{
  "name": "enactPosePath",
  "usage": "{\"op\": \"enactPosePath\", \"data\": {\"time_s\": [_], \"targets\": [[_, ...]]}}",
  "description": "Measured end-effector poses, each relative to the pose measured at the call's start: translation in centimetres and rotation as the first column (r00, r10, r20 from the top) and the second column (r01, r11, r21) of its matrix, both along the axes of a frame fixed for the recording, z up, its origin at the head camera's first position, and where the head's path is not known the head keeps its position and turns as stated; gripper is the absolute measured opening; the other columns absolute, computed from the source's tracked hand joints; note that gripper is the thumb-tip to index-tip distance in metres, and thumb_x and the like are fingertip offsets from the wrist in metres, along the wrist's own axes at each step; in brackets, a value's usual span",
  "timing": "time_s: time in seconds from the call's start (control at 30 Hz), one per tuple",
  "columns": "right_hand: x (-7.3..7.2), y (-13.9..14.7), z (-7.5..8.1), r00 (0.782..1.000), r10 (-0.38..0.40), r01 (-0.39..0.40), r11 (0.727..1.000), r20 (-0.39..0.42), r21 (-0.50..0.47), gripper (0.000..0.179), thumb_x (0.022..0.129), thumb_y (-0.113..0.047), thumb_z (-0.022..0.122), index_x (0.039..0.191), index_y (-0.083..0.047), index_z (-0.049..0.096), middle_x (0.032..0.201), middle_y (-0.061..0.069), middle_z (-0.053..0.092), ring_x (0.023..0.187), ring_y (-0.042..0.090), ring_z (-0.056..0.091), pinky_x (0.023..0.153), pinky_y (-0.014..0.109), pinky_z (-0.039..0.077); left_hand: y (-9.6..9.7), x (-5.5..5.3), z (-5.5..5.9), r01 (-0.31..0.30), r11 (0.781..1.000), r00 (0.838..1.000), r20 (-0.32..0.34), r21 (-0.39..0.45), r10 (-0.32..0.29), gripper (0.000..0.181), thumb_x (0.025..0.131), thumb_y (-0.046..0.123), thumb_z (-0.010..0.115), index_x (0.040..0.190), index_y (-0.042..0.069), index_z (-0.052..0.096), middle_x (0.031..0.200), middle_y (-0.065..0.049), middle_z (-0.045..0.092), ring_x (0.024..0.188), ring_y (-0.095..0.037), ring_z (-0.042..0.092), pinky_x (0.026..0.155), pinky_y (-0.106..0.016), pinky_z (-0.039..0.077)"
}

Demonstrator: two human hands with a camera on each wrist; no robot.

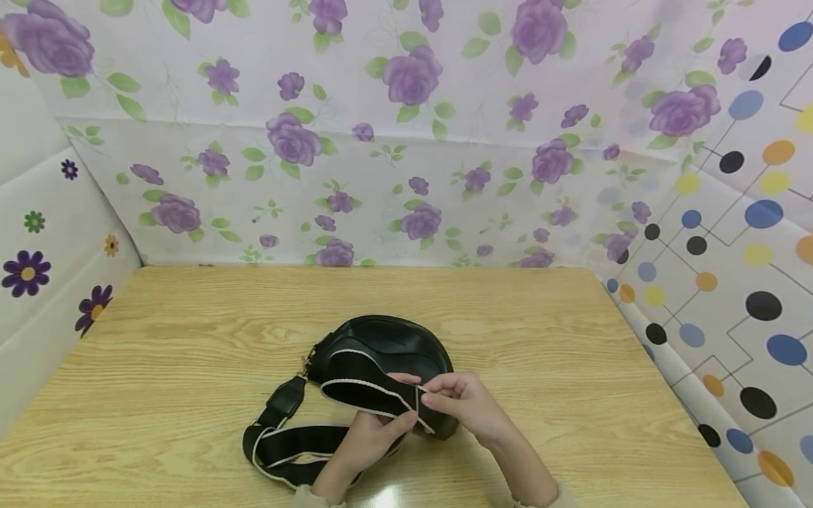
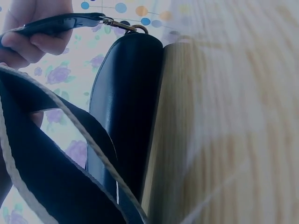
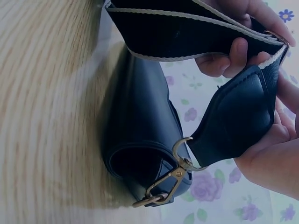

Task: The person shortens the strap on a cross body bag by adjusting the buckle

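A black bag (image 1: 396, 339) with a curved top lies on the table, its black webbing strap (image 1: 358, 374) edged in white. My left hand (image 1: 377, 434) holds the strap beside a thin metal slider (image 1: 416, 401), thumb on top. On the slider's other side, my right hand (image 1: 470, 406) pinches the strap between thumb and fingers. In the right wrist view, a black leather tab (image 3: 238, 116) lies against the right hand and joins a gold-coloured clasp (image 3: 170, 182) hooked to the bag's ring. Most of the left hand is hidden in the left wrist view.
The wooden table (image 1: 190, 339) meets a flower-patterned backdrop (image 1: 356, 176) behind and a dotted sheet (image 1: 718, 282) on the right. Another leather tab (image 1: 286, 398) hangs off the bag's left end, and a looped length of strap (image 1: 298, 446) lies at the near left.
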State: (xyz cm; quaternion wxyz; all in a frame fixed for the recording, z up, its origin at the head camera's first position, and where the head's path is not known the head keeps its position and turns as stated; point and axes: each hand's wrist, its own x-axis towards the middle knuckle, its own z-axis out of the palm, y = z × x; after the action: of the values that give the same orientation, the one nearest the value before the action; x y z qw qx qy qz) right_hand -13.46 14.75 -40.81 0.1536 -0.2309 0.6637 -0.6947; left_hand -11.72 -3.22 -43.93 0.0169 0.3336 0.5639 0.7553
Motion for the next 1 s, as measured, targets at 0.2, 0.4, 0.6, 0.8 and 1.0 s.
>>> {"op": "enactPosePath", "data": {"time_s": [0.2,0.4,0.6,0.8,1.0], "targets": [[-0.1,0.3,-0.2,1.000,0.000,0.000,1.000,0.018,0.023,0.028,0.084,-0.002,0.059,0.091,0.023,0.051,0.078,-0.007,0.063,0.071,0.004,0.057,0.062,0.019,0.045,-0.1,0.0,0.0,-0.022,1.000,0.999,-0.037,-0.010,0.022,0.035,0.089,-0.004,0.050,0.121,-0.006,0.039,0.093,-0.002,0.056,0.079,-0.006,0.052,0.068,-0.021,0.045],[-0.3,1.1,-0.6,0.999,0.036,-0.037,0.998,0.030,0.041,0.026,0.084,-0.001,0.059,0.092,0.022,0.052,0.081,-0.003,0.063,0.074,0.006,0.057,0.064,0.020,0.046,-0.5,-0.2,0.3,-0.062,0.998,0.998,-0.033,-0.008,0.062,0.034,0.088,-0.004,0.051,0.119,-0.011,0.039,0.083,0.002,0.053,0.072,-0.005,0.050,0.064,-0.019,0.043],[-0.4,1.7,-0.9,0.995,0.100,-0.100,0.995,0.022,-0.009,0.023,0.085,0.000,0.057,0.096,0.020,0.052,0.085,-0.001,0.062,0.077,0.008,0.057,0.066,0.021,0.047,-0.6,-0.3,0.3,-0.059,0.998,0.998,-0.037,0.003,0.059,0.035,0.088,-0.005,0.051,0.118,-0.014,0.038,0.082,0.004,0.052,0.072,-0.004,0.050,0.064,-0.019,0.043],[-0.5,1.9,-1.1,0.995,0.103,-0.102,0.993,0.003,-0.056,0.021,0.087,-0.001,0.055,0.107,-0.004,0.057,0.085,-0.002,0.062,0.075,0.007,0.056,0.063,0.019,0.044,-0.6,-0.3,0.2,-0.080,0.997,0.995,-0.055,-0.005,0.080,0.035,0.088,-0.005,0.051,0.120,-0.010,0.039,0.105,-0.013,0.051,0.087,-0.009,0.052,0.074,-0.022,0.044],[-0.5,1.7,-1.1,0.999,0.045,-0.045,0.998,-0.016,-0.034,0.020,0.086,-0.001,0.056,0.106,-0.002,0.059,0.091,-0.002,0.062,0.080,0.007,0.056,0.066,0.020,0.045,-0.7,-0.3,0.2,-0.122,0.992,0.991,-0.060,-0.042,0.120,0.036,0.087,-0.007,0.051,0.122,-0.005,0.042,0.117,-0.019,0.045,0.096,-0.011,0.051,0.079,-0.022,0.044]]}}
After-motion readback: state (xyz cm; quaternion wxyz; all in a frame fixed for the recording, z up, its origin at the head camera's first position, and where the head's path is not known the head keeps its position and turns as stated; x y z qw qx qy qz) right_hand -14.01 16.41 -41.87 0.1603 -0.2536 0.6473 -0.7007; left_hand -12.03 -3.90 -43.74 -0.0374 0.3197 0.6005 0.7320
